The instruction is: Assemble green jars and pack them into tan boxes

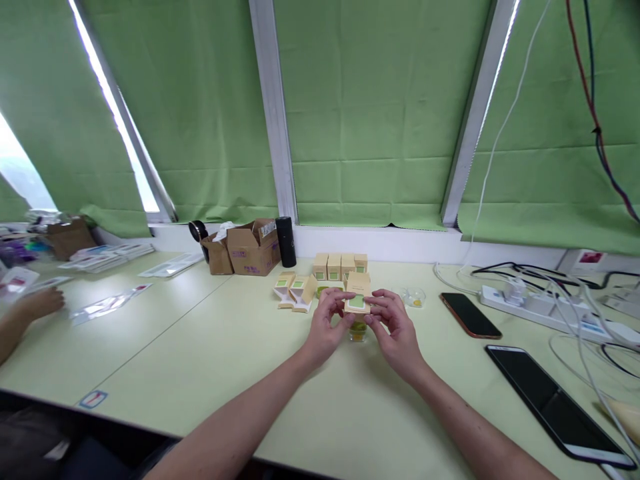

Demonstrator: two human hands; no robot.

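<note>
My left hand point(325, 327) and my right hand point(395, 327) both pinch a small tan box with a green label point(358, 293), holding it above the pale green table point(210, 347). Its top flap stands open. Under my hands a small glass jar with green contents point(358, 331) stands on the table. Behind are a row of closed matching boxes point(340, 265) and two opened boxes lying on their sides point(295, 291).
Brown cartons point(253, 248) and a black cylinder point(286, 241) stand by the window sill. A phone point(470, 315), a tablet point(557, 403), a power strip point(545, 307) and cables lie to the right. Another person's hand point(35, 307) rests at the far left near plastic packets point(107, 303).
</note>
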